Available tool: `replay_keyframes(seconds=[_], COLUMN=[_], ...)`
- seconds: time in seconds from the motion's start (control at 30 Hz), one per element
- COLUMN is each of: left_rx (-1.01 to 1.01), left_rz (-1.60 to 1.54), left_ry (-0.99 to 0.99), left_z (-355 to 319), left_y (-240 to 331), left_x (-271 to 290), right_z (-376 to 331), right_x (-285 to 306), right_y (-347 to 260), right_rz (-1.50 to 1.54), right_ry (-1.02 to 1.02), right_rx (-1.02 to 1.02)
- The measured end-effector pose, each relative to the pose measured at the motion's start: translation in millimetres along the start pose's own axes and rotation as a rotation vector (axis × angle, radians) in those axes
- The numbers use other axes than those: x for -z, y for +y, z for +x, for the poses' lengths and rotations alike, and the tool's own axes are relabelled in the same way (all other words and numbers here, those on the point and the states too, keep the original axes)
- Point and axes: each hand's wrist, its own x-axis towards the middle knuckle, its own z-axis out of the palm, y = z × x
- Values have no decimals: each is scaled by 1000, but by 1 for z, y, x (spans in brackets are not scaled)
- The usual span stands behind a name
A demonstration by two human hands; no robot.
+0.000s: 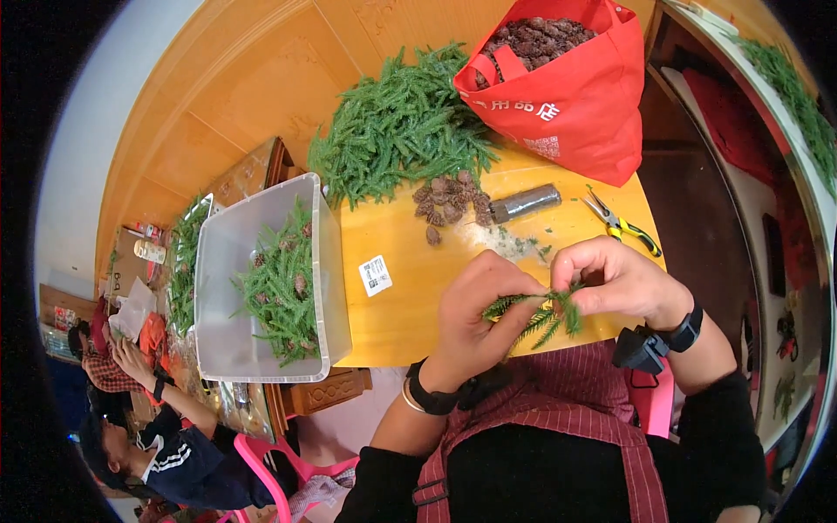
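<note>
Feathery, needle-leaved green sprig (544,324) in the pinch of left hand (481,305) and right hand (621,277), near scaly brown pinecones (451,200).

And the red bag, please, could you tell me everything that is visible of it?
The red bag, apparently fabric, is open-topped and full of brown pine cones. A strap handle loops near its rim; white printing marks its side. It stands on the yellow table, far right, its left side meeting green sprigs.
</note>
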Motion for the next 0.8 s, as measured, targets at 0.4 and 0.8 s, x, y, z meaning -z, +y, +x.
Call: replay_keyframes(seconds=[0.4,0.8], left_rx=[474,-68], left_rz=[-354,83], left_ry=[143,97], left_z=[-7,-5], left_y=[-3,-8], left_x=[-11,-2], right_z=[3,0], right_x=[-17,-6], right_y=[-8,3], right_rz=[-1289,-343], right_ry=[424,203], right_rx=[623,178])
